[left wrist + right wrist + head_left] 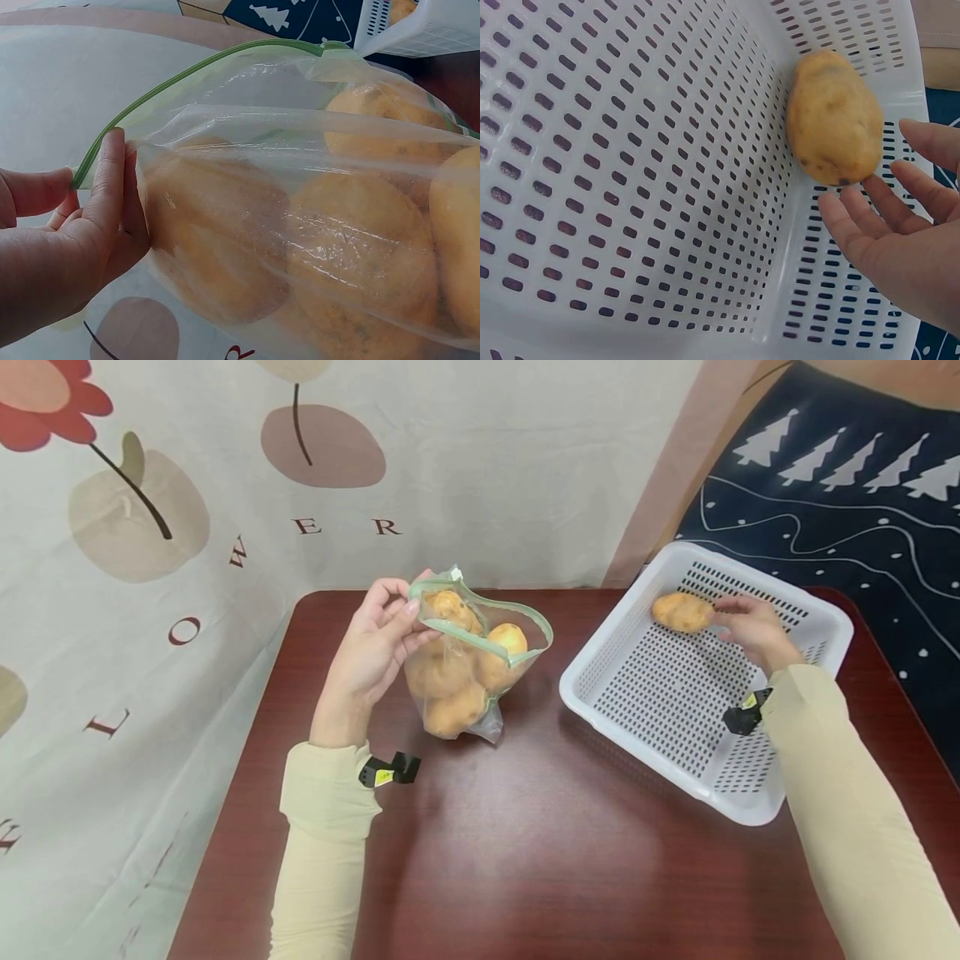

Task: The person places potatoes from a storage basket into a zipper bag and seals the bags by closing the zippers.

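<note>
A clear zip bag point(487, 681) with a green-edged mouth holds several potatoes point(360, 255) and stands on the table. My left hand point(378, 639) pinches the rim of its mouth at the left corner, between thumb and fingers, and the mouth gapes wide. A single potato point(832, 120) lies in the white plastic basket point(637, 693), against its far side. Beside that potato is my right hand point(750, 625), with spread, slightly bent fingers point(840, 217). Its fingertips are right at the potato's near end, and the thumb stands apart from it.
The dark red table point(525, 852) carries the bag on the left and the slotted basket on the right. A pale curtain point(487, 502) with printed letters hangs behind and to the left. Navy cloth point(817, 527) with white trees lies beyond the basket.
</note>
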A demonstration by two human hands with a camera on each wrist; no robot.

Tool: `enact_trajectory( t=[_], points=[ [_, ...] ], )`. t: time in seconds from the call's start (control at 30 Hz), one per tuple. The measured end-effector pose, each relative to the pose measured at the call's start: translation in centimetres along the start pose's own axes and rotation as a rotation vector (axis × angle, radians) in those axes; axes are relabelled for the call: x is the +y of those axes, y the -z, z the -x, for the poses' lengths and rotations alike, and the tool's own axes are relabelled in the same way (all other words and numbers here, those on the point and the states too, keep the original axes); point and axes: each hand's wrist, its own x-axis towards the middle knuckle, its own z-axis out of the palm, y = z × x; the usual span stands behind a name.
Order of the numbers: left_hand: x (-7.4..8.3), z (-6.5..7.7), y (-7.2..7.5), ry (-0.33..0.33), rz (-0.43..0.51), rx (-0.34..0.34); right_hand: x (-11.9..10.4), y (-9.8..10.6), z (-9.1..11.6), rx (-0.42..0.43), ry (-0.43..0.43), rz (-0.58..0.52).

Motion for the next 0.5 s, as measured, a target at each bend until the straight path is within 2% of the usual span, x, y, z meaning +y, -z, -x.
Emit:
enact_trajectory(
  t=[0.1,0.23,0.5],
  points=[
    [0.0,0.0,0.0,0.002,-0.006,0.002,-2.1,-0.3,2.1,-0.046,0.017,0.029],
    [0.0,0.1,0.0,0.006,-0.009,0.001,-2.5,-0.8,2.7,-0.065,-0.002,0.043],
    [0.2,0.3,0.2,-0.002,0.000,-0.009,1.0,-1.0,0.0,-0.066,-0.061,-0.021]
  ],
)
